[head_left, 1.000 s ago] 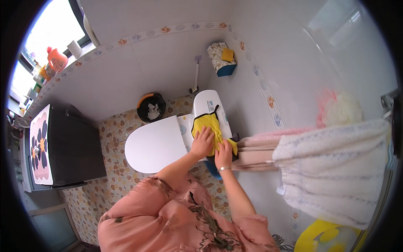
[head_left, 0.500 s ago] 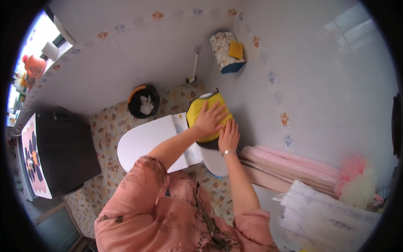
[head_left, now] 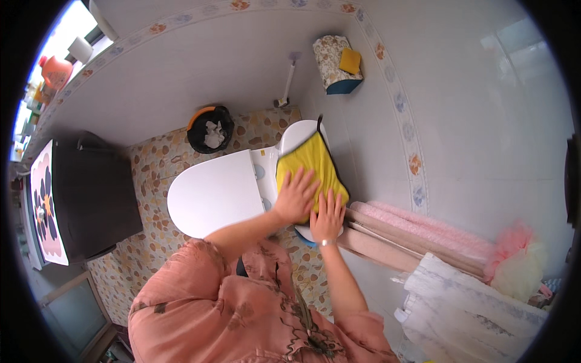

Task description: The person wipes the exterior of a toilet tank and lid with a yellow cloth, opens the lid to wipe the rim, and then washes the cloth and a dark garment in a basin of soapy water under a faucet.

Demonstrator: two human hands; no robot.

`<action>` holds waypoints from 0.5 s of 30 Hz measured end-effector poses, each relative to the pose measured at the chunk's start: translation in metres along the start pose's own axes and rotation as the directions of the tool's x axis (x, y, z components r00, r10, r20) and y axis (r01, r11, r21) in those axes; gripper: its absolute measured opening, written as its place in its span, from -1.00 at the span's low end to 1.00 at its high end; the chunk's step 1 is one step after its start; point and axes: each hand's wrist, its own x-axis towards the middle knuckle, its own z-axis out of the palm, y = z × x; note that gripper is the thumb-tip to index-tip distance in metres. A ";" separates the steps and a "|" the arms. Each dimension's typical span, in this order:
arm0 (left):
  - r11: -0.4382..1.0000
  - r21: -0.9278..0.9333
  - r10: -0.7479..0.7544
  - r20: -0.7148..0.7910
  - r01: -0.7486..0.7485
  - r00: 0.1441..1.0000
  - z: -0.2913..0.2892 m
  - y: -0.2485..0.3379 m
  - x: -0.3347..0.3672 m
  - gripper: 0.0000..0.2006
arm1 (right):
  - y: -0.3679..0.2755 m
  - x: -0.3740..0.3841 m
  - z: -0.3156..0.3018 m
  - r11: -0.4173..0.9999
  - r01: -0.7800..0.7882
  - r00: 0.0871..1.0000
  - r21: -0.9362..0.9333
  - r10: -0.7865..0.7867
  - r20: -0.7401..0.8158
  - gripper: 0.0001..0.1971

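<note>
A yellow cleaning cloth (head_left: 310, 158) with a dark edging and a small loop at its far corner is spread over the white toilet tank (head_left: 296, 134). The tank's far rounded end shows beyond the cloth. My left hand (head_left: 296, 197) lies flat on the cloth's near part, fingers spread. Close beside it, my right hand (head_left: 327, 219), with a band at the wrist, presses on the cloth's near right part with its fingers stretched out. To the left of the tank, the white toilet lid (head_left: 213, 192) is down.
A black-lined bin (head_left: 225, 134) with crumpled paper stands behind the toilet. A toilet brush (head_left: 284, 95) hangs at the back wall, near a tissue box (head_left: 330, 65) bearing a yellow sponge (head_left: 350, 61). Pink towels (head_left: 417, 233) hang at right; a dark appliance (head_left: 100, 199) stands left.
Both hands have slid toward me along the tank, drawing the cloth with them. The cloth lies more spread out, and the tank's far end is now uncovered. The view has shifted slightly.
</note>
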 end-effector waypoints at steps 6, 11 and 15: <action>0.978 -0.167 0.122 -0.018 -0.123 0.992 0.031 0.045 -0.081 -0.48 | 0.001 -0.103 0.004 0.999 0.001 0.997 0.038 -0.004 0.083 -0.48; 0.929 -0.358 -0.147 -0.136 0.090 0.980 0.035 0.017 -0.070 -0.50 | -0.020 -0.046 -0.004 0.994 0.112 0.976 0.007 -0.111 0.188 -0.46; 0.722 -0.672 -0.461 -0.288 0.166 0.839 0.053 -0.017 -0.029 -0.47 | -0.036 0.031 0.011 0.981 0.194 0.970 -0.020 -0.189 0.153 -0.51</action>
